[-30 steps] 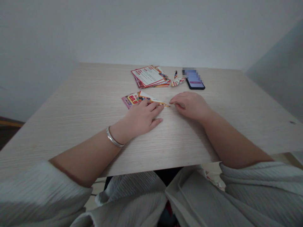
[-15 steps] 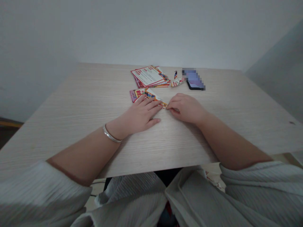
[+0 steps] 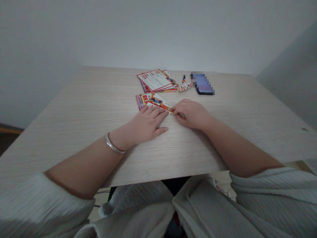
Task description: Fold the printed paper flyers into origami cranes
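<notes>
A colourful printed leaflet (image 3: 148, 99), partly folded into a narrow pointed shape, lies on the pale wooden table (image 3: 86, 105). My left hand (image 3: 146, 124) rests flat on its near part, fingers stretched out and pressing it down; a silver bangle sits on that wrist. My right hand (image 3: 192, 114) is curled, with its fingertips pinching the leaflet's right-hand tip. The part of the leaflet under my left fingers is hidden.
A stack of similar red-edged leaflets (image 3: 157, 80) lies farther back. Right of it sit a small folded paper piece (image 3: 185, 85) and a dark phone (image 3: 203, 86). A white wall stands behind the table; its near edge is close to my body.
The leaflet has turned and slid away from me and a little right. My right hand closed in on its tip and pinched it. My left hand followed, still flat on the paper.
</notes>
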`<state>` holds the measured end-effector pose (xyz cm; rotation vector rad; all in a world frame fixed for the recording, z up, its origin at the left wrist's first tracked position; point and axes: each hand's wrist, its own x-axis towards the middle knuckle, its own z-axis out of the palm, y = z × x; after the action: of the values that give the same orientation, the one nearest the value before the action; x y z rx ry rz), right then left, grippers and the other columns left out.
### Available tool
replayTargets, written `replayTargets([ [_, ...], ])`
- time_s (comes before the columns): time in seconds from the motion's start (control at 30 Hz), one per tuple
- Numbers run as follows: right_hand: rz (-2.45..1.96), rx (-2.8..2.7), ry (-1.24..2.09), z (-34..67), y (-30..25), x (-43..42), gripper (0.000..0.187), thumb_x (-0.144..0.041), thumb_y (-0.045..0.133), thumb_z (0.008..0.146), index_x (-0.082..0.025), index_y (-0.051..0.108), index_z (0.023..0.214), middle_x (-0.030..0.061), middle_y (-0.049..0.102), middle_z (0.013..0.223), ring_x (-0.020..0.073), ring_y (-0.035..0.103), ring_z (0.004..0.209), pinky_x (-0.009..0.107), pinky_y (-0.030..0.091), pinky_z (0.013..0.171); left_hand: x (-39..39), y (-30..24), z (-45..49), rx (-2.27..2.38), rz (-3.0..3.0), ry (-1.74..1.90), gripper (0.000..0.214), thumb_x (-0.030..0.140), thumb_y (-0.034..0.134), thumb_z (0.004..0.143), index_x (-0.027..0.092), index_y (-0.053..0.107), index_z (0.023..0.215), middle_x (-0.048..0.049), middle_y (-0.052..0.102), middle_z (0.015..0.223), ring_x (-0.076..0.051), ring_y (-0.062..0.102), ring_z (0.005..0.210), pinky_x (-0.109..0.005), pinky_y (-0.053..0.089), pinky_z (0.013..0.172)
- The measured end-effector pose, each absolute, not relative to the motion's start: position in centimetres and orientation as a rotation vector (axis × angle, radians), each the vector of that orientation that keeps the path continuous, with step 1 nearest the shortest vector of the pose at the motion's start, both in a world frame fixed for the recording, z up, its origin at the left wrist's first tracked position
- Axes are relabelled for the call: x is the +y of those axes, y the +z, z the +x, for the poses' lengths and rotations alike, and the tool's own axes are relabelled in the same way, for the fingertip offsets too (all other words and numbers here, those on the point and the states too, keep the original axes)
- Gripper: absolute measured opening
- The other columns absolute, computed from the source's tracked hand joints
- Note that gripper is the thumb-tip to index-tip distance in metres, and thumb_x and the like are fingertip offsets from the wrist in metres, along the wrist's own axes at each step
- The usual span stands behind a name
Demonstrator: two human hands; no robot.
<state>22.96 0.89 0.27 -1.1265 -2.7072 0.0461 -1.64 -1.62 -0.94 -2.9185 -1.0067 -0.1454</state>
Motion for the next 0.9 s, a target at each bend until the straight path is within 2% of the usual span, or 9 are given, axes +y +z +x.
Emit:
replayTargets([
  [0.17,-1.139,-2.7,0.048,23.0,0.3,0.8,0.02,-0.015,0.056,0.092,-0.016,0.075,0.095,0.0142,0.079,0.109,0.0274,0.067,0.103,0.039,0.048,0.096,-1.8,-0.2,-1.7,-1.072,-2.927,-0.089,0.062,0.05,0.037,0.11,0.007,0.05,0.153,-0.0229,0.053,0.155,-0.036,0.049,0.145,-0.055,0.038,0.121],
  [0.5,-1.165,-2.632,0.099,23.3,0.3,0.8,0.017,-0.014,0.061,0.089,-0.019,0.077,0.091,0.0123,0.08,0.107,0.0269,0.068,0.102,0.039,0.049,0.094,-2.3,1.8,-2.1,-1.185,-2.848,0.044,0.053,0.045,0.034,0.111,0.006,0.066,0.129,-0.0233,0.066,0.133,-0.034,0.063,0.127,-0.049,0.048,0.112],
  [0.67,-1.104,-2.643,0.106,23.6,0.1,1.0,0.019,-0.015,0.058,0.091,-0.018,0.076,0.093,0.0119,0.081,0.11,0.0267,0.07,0.104,0.04,0.05,0.097,-2.9,2.1,-2.2,-1.289,-2.739,0.095,0.052,0.047,0.033,0.111,0.01,0.064,0.13,-0.0218,0.066,0.136,-0.032,0.065,0.123,-0.045,0.053,0.103],
  [0.77,-1.097,-2.639,0.096,23.6,0.1,1.0,0.019,-0.014,0.058,0.091,-0.018,0.077,0.094,0.012,0.081,0.111,0.0271,0.07,0.105,0.04,0.051,0.097,-3.4,2.4,-2.2,-1.365,-2.647,0.141,0.056,0.05,0.033,0.11,0.008,0.064,0.129,-0.0232,0.068,0.131,-0.035,0.068,0.118,-0.046,0.055,0.098],
  [0.9,-1.121,-2.645,0.094,23.6,0.3,1.0,0.02,-0.015,0.057,0.091,-0.018,0.076,0.092,0.0116,0.081,0.111,0.027,0.07,0.104,0.04,0.05,0.095,-3.8,2.5,-2.3,-1.451,-2.547,0.159,0.055,0.049,0.036,0.108,0.007,0.07,0.116,-0.0271,0.071,0.119,-0.038,0.071,0.105,-0.048,0.057,0.084],
])
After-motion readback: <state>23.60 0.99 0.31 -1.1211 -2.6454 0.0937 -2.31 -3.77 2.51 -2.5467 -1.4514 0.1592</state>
